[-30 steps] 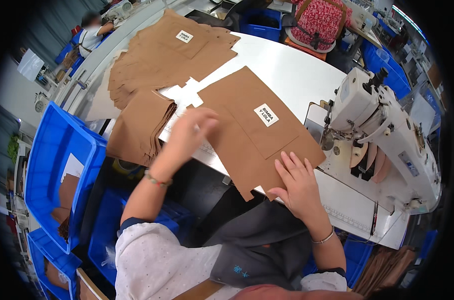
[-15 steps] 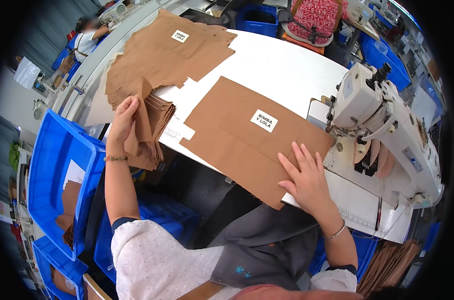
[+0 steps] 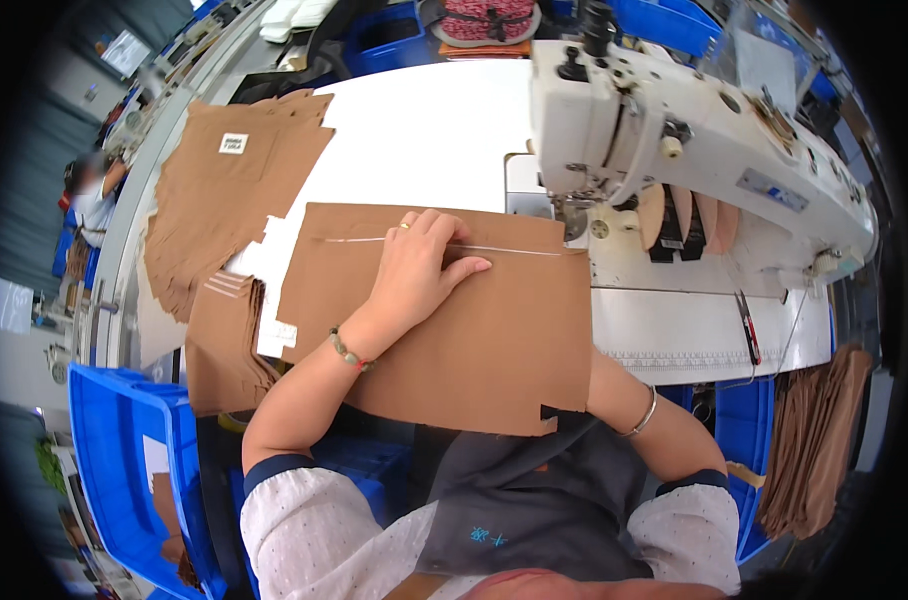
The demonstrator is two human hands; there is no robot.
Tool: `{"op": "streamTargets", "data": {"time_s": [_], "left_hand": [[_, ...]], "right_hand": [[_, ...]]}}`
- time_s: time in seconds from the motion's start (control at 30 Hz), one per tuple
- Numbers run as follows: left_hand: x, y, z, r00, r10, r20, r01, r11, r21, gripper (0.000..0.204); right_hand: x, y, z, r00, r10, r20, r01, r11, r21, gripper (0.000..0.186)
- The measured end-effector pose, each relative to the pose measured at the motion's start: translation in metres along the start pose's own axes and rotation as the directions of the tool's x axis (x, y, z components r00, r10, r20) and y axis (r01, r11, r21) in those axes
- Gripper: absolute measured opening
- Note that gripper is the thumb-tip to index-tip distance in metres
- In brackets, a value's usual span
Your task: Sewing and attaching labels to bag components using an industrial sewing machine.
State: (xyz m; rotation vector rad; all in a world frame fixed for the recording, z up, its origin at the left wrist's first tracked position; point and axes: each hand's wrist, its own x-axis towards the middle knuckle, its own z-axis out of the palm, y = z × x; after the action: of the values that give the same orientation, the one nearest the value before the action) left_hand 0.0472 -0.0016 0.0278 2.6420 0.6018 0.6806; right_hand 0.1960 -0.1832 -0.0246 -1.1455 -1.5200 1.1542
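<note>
A brown fabric panel (image 3: 454, 340) with a thin white line across its upper part lies on the white table (image 3: 414, 130), reaching the sewing machine (image 3: 674, 140). My left hand (image 3: 424, 270) rests on the panel at that line, fingers bent and thumb apart from them. My right forearm runs under the panel's right edge, which hides that hand. A folded stack of brown pieces (image 3: 219, 340) sits at the panel's left. Behind it lies a larger pile of cut pieces (image 3: 234, 185), the top one bearing a white label.
Blue bins (image 3: 114, 450) stand left and below the table edge, with hanging brown pieces (image 3: 814, 440) at the right. Red-handled snips (image 3: 749, 330) lie right of the machine. A co-worker (image 3: 94, 195) sits at the far left. A pink patterned cushion (image 3: 489, 20) is beyond the table.
My left hand has moved from the folded stack onto the panel. The facing panel now shows a white line instead of a label. My right hand has gone underneath it, and the view has shifted.
</note>
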Motion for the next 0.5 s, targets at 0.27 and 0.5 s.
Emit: {"op": "streamTargets", "data": {"time_s": [0.27,0.5], "left_hand": [[0.012,-0.015,0.005,0.991,0.128,0.036,-0.130,0.990,0.058,0.038],[0.045,-0.042,-0.024,0.931,0.172,0.322,-0.247,0.946,0.211,0.054]], "right_hand": [[-0.004,-0.007,0.003,0.943,-0.309,-0.127,0.200,0.826,-0.526,0.050],[0.001,-0.025,0.008,0.896,-0.419,-0.145,0.137,0.571,-0.809,0.031]]}}
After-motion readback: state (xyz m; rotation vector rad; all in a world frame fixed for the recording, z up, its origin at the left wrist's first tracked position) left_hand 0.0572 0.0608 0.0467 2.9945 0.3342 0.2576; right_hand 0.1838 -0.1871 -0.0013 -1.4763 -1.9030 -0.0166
